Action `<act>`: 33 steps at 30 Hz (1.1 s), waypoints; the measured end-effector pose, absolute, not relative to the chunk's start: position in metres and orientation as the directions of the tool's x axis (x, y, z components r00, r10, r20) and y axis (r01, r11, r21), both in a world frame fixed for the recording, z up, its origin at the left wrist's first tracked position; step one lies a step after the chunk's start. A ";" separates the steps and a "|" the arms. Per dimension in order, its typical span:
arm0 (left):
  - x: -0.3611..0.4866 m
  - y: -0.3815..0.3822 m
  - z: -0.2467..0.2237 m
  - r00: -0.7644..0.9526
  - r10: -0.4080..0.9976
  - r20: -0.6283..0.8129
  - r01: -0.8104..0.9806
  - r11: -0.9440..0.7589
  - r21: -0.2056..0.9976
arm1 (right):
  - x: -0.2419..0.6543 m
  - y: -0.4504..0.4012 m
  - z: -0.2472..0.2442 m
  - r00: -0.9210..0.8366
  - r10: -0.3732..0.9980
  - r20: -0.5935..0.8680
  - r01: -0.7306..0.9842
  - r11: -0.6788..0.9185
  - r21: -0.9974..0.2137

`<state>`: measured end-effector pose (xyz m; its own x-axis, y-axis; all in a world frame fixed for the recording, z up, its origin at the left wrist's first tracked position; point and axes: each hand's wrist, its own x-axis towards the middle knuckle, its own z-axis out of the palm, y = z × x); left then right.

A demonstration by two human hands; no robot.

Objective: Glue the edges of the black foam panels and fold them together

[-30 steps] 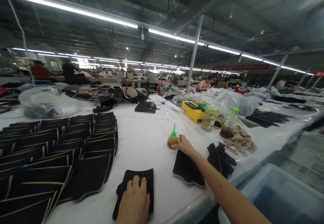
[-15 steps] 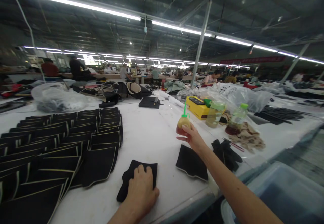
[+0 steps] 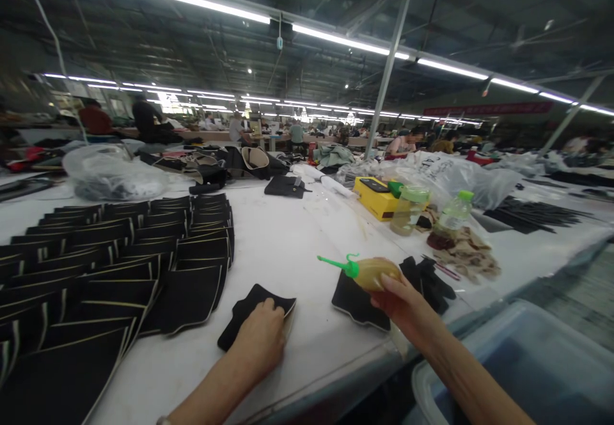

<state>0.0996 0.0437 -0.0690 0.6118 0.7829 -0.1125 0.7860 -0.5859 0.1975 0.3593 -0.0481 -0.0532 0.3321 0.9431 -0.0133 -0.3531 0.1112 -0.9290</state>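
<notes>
My right hand (image 3: 396, 297) is closed round a squeeze bottle (image 3: 377, 272) of yellowish liquid, tipped on its side so its thin green nozzle points left. My left hand (image 3: 263, 335) grips a cut black panel (image 3: 249, 310) on the white table; the panel's right edge is lifted, showing a paler underside. A second black panel (image 3: 355, 303) lies below the bottle, partly hidden by it and my right hand. To the left, overlapping rows of black panels (image 3: 192, 297) with pale edges are laid out.
A yellow box (image 3: 374, 201), a clear jar (image 3: 407, 210) and a green-capped bottle (image 3: 451, 217) stand beside a beige rag (image 3: 472, 255) at the right. A plastic bin (image 3: 527, 354) sits beyond the table's front edge. A black pouch (image 3: 286, 186) lies farther back.
My right hand has brought the bottle down and closer, turning it from upright to sideways. My left hand has curled its fingers, raising the panel's right edge.
</notes>
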 end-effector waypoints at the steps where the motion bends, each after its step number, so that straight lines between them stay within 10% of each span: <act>1: 0.099 0.046 -0.071 0.615 0.782 -0.104 0.782 -0.589 0.202 | 0.359 -0.049 -0.055 0.356 0.935 -0.007 -0.335 0.120 -0.935; 16: 0.095 0.056 -0.086 0.609 0.783 -0.125 0.764 -0.537 0.357 | 0.313 -0.036 -0.050 0.225 0.901 0.370 0.464 0.234 -0.854; 33: 0.093 0.054 -0.082 0.626 0.766 -0.148 0.754 -0.546 0.365 | 0.302 -0.028 -0.054 -0.010 0.864 0.503 0.677 0.376 -0.632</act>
<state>0.0930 0.0540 -0.0816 0.6256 0.7660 -0.1483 0.7545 -0.5455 0.3649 0.3018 -0.0277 -0.0536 -0.0100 0.8641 0.5032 0.6772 0.3761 -0.6324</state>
